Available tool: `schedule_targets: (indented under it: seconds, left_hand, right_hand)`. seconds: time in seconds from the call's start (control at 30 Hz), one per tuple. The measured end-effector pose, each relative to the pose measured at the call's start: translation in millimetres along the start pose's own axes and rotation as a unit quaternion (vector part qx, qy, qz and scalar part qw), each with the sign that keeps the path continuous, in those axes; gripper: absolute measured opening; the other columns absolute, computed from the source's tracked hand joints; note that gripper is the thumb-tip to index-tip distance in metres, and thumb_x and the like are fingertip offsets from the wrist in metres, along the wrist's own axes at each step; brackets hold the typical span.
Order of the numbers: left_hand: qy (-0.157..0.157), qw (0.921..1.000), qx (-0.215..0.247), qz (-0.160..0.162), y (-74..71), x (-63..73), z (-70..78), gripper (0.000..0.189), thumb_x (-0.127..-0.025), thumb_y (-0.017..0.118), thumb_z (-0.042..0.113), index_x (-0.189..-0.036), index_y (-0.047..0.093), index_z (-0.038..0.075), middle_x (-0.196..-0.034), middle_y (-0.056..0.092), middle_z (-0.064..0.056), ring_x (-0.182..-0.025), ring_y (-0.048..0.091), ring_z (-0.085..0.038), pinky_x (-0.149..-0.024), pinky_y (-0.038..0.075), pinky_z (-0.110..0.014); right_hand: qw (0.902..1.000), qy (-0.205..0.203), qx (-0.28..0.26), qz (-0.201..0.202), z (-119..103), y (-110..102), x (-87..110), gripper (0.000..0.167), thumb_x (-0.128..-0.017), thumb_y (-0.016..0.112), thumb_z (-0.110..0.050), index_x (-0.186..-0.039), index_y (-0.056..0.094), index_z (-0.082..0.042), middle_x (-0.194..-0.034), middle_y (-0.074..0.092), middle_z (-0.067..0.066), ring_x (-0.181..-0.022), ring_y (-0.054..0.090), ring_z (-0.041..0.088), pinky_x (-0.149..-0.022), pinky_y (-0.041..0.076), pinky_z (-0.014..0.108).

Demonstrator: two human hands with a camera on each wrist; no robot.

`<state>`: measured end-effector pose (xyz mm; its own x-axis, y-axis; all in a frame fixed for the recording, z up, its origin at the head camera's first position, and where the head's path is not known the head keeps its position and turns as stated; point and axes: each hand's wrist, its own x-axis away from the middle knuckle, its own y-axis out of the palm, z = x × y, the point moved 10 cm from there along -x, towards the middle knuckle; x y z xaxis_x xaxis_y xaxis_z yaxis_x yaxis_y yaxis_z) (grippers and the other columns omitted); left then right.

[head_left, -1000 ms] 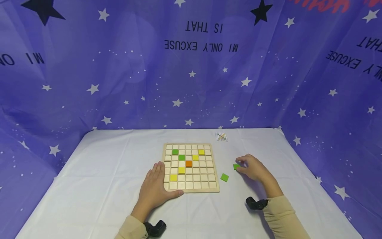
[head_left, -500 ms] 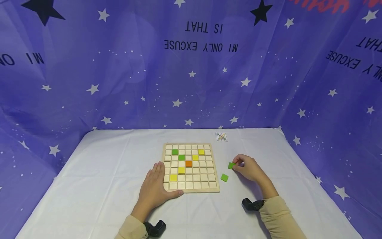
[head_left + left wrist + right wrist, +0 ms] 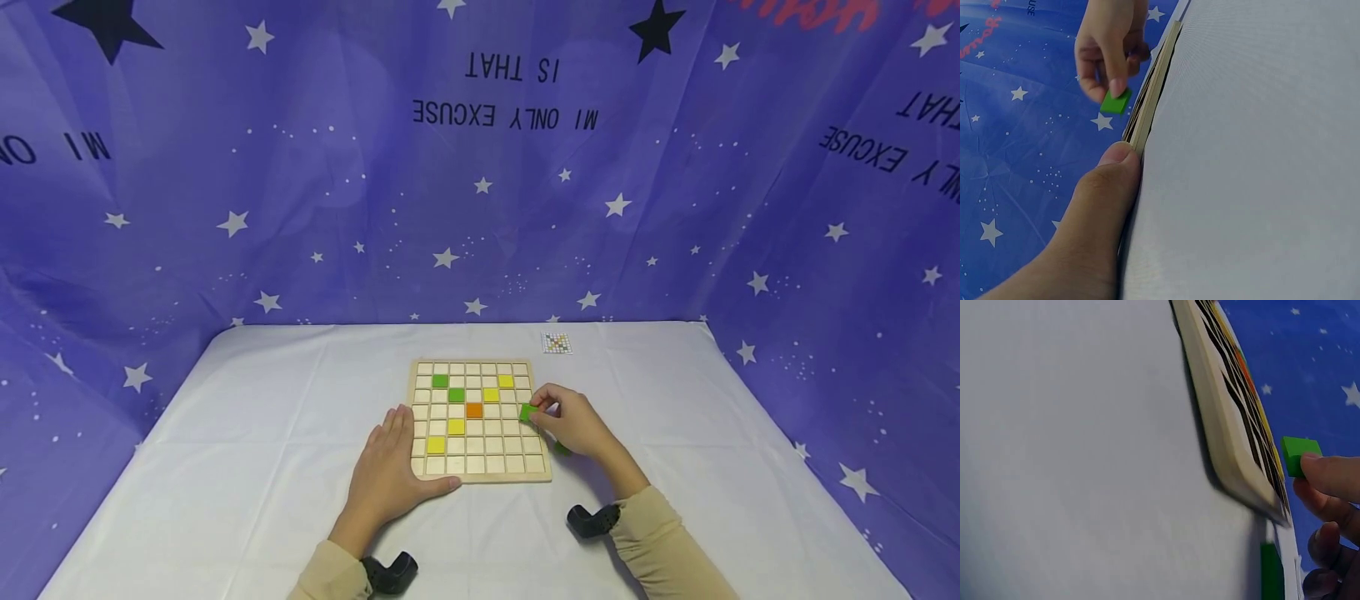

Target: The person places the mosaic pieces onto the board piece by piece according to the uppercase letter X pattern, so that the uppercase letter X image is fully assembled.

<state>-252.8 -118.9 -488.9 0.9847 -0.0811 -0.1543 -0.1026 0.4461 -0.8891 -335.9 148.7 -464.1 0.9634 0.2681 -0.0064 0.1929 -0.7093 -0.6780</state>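
Observation:
A wooden grid board [image 3: 487,478] lies on the table with green, yellow and orange square tiles in some of its cells. Along its left edge rests my left hand [image 3: 386,471], fingers straight and thumb stretched over the near edge. My right hand [image 3: 576,423] pinches a green tile [image 3: 528,413] between thumb and fingertips, over the board's right side. In the right wrist view this green tile [image 3: 1299,455] is held raised above the board's surface. A second green tile [image 3: 562,448] lies on the table right of the board, partly hidden by the right hand.
A small printed card [image 3: 557,343] with a coloured grid pattern lies behind the board, to the right. White cloth covers the table [image 3: 247,467]. A purple star-printed curtain [image 3: 360,208] rises at the back and both sides.
My right hand has closed its pinch on the green tile and carried it left from the table to over the board's right edge. The left hand has stayed in place.

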Motion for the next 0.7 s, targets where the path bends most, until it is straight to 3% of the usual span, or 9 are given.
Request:
schedule_targets:
  seconds: [0.33,0.7]
  left_hand:
    - [-0.003,1.0,-0.004,-0.005,1.4,-0.4,-0.9,0.14,-0.06,0.062,0.09,-0.156,0.02,-0.004,-0.164,0.021,-0.018,-0.154,0.019,-0.034,-0.125,0.022,-0.051]
    - [-0.003,1.0,-0.005,-0.003,0.7,-0.7,-2.0,0.14,-0.06,0.063,0.09,-0.156,0.021,-0.004,-0.163,0.023,-0.019,-0.154,0.02,-0.034,-0.125,0.022,-0.05]
  right_hand:
    - [0.998,-0.056,0.009,-0.029,-34.4,37.2,-1.3,0.011,-0.092,0.072,-0.019,-0.101,0.067,-0.021,-0.083,0.063,-0.008,-0.073,0.058,0.009,-0.064,0.05,0.023]
    - [0.994,-0.069,0.082,-0.023,-47.0,47.2,-0.4,0.009,-0.091,0.072,-0.023,-0.1,0.069,-0.023,-0.086,0.062,-0.014,-0.078,0.057,0.006,-0.075,0.049,0.027]
